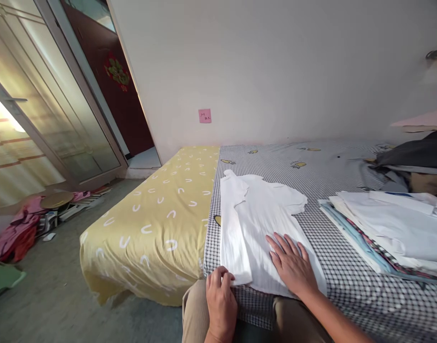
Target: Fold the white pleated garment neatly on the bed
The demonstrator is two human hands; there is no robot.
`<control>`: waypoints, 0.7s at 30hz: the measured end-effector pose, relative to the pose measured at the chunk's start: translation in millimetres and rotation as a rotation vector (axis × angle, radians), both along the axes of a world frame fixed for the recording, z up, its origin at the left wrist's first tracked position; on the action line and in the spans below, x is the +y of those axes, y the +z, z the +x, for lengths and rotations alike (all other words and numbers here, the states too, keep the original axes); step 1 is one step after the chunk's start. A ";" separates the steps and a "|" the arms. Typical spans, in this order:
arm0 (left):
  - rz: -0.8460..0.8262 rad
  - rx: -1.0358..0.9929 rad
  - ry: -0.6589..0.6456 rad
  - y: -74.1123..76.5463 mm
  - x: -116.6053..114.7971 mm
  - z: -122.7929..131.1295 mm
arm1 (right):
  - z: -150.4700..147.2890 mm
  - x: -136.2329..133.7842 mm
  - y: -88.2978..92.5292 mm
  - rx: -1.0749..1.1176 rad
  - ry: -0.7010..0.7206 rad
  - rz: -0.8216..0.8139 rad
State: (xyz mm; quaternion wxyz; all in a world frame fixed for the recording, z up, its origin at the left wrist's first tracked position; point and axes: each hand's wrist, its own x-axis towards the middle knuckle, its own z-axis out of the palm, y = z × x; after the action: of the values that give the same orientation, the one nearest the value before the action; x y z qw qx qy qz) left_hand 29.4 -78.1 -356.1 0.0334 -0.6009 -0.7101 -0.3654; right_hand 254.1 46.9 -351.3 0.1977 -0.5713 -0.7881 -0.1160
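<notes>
A white short-sleeved shirt (pixel 264 224) lies spread on the checked bedsheet (pixel 350 238), its left side folded inward over the body in a long strip. At the bottom corner of that strip, my left hand (pixel 221 297) pinches the hem between curled fingers. My right hand (pixel 293 264) rests flat on the lower right part of the shirt, fingers spread. The shirt's right sleeve sticks out toward the right. Its collar end points to the wall.
A stack of folded clothes (pixel 390 233) stands to the right, with a dark pile of clothing (pixel 418 152) behind it. Yellow patterned cloth (pixel 154 214) covers the bed's left part. A pink note (pixel 204 116) is on the wall. Various items (pixel 35 214) lie on the floor at left.
</notes>
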 end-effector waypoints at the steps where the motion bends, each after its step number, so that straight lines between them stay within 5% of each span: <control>1: 0.000 -0.055 0.010 1.3 -1.0 -0.5 | 0.0 -0.7 0.4 -0.007 -0.002 0.000; 8: -0.121 -0.510 0.256 17.2 7.7 -5.2 | 2.5 -2.0 -0.1 -0.049 0.009 0.083; 15: -0.411 -0.134 0.194 22.5 10.1 3.8 | 3.7 -1.5 -0.6 -0.050 0.027 0.140; 21: -0.505 -0.248 0.226 26.1 13.2 -0.2 | 3.6 0.5 -4.1 -0.014 0.027 0.134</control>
State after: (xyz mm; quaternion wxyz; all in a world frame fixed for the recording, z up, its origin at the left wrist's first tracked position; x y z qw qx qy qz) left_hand 29.2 -64.9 -330.1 -0.1638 -0.4582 -0.8394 -0.2419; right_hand 257.7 47.4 -355.5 0.2315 -0.5453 -0.7875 -0.1700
